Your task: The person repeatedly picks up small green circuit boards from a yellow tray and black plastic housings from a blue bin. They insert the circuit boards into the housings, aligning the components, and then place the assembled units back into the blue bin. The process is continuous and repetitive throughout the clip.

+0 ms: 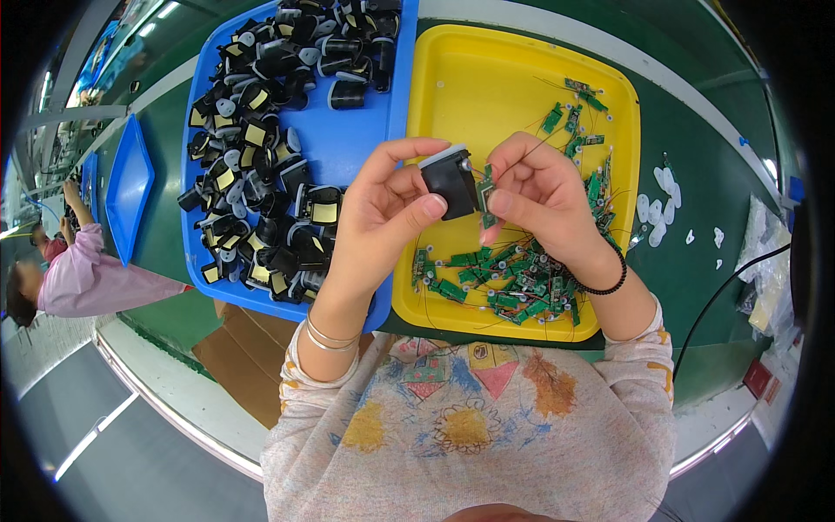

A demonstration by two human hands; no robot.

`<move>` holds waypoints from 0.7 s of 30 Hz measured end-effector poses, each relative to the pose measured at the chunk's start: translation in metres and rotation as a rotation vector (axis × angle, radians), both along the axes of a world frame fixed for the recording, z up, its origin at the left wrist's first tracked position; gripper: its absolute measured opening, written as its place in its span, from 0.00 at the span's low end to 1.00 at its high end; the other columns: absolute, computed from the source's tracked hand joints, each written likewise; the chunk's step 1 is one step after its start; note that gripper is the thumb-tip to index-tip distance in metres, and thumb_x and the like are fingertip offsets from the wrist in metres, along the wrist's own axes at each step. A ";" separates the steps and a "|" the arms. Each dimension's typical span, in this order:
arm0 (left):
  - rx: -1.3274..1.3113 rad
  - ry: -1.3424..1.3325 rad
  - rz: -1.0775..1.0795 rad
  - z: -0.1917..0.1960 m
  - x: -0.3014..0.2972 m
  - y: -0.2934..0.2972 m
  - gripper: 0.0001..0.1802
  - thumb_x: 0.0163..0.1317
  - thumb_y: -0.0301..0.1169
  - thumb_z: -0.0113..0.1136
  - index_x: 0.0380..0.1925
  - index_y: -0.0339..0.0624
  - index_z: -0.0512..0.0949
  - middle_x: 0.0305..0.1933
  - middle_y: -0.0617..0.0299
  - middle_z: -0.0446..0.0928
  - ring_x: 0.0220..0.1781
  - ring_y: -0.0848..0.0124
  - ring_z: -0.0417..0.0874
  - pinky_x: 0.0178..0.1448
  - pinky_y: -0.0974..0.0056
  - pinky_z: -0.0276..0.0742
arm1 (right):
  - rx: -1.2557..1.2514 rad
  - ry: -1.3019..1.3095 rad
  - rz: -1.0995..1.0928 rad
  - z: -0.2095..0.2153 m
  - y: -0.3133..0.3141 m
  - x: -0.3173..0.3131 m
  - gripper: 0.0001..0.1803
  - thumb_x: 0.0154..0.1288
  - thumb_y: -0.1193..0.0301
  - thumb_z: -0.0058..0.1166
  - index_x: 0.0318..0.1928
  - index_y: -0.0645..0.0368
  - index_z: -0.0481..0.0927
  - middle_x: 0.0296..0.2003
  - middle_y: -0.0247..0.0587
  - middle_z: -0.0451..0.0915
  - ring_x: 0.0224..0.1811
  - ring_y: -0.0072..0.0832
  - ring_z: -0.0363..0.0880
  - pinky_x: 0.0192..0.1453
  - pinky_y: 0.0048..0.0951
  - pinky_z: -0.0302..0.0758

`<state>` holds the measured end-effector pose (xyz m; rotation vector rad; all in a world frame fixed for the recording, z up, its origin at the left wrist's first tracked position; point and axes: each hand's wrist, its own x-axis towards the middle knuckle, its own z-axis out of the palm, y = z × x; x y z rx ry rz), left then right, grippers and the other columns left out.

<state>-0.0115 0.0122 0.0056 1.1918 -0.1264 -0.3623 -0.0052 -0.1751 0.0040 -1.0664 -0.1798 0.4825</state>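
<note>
Between thumb and fingers, my left hand (pixel 391 200) grips a black plastic housing (pixel 447 184) with a pale grey end. My right hand (pixel 544 196) pinches a small green circuit board (pixel 486 197) with thin wires, right beside the housing's open side. Whether the two parts touch, I cannot tell. Both hands are over the inner edges of two trays. Loose green circuit boards (pixel 522 283) with wires and small round parts lie in the yellow tray (pixel 461 65) under my right hand. Many black housings (pixel 252 165), some with cream pads, fill the blue tray (pixel 370 130) on the left.
White oval pieces (pixel 657 209) lie on the green table (pixel 696 139) to the right, near clear plastic bags (pixel 765 252) and a black cable (pixel 722 287). Another blue tray (pixel 130 191) stands at the far left, by a person in pink (pixel 104 278). Cardboard (pixel 243 357) sits below the table edge.
</note>
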 end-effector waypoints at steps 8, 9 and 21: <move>0.083 -0.094 0.063 -0.001 -0.004 -0.007 0.21 0.54 0.22 0.57 0.48 0.37 0.64 0.38 0.58 0.75 0.38 0.76 0.75 0.45 0.72 0.70 | -0.012 0.027 -0.040 0.001 0.003 0.000 0.09 0.59 0.77 0.51 0.38 0.63 0.67 0.24 0.32 0.73 0.22 0.19 0.76 0.26 0.16 0.74; 0.102 -0.113 0.069 -0.002 -0.004 -0.007 0.21 0.54 0.22 0.57 0.48 0.37 0.64 0.38 0.58 0.75 0.37 0.76 0.75 0.44 0.72 0.69 | -0.010 0.015 -0.037 0.001 0.002 0.000 0.09 0.59 0.77 0.51 0.38 0.63 0.67 0.23 0.32 0.73 0.22 0.19 0.76 0.26 0.16 0.74; 0.297 -0.240 0.050 -0.006 -0.006 -0.003 0.21 0.55 0.22 0.56 0.49 0.35 0.63 0.42 0.56 0.74 0.43 0.72 0.74 0.50 0.67 0.69 | -0.045 0.008 0.023 0.000 0.000 0.001 0.08 0.58 0.78 0.53 0.37 0.64 0.69 0.24 0.33 0.74 0.23 0.16 0.76 0.28 0.14 0.73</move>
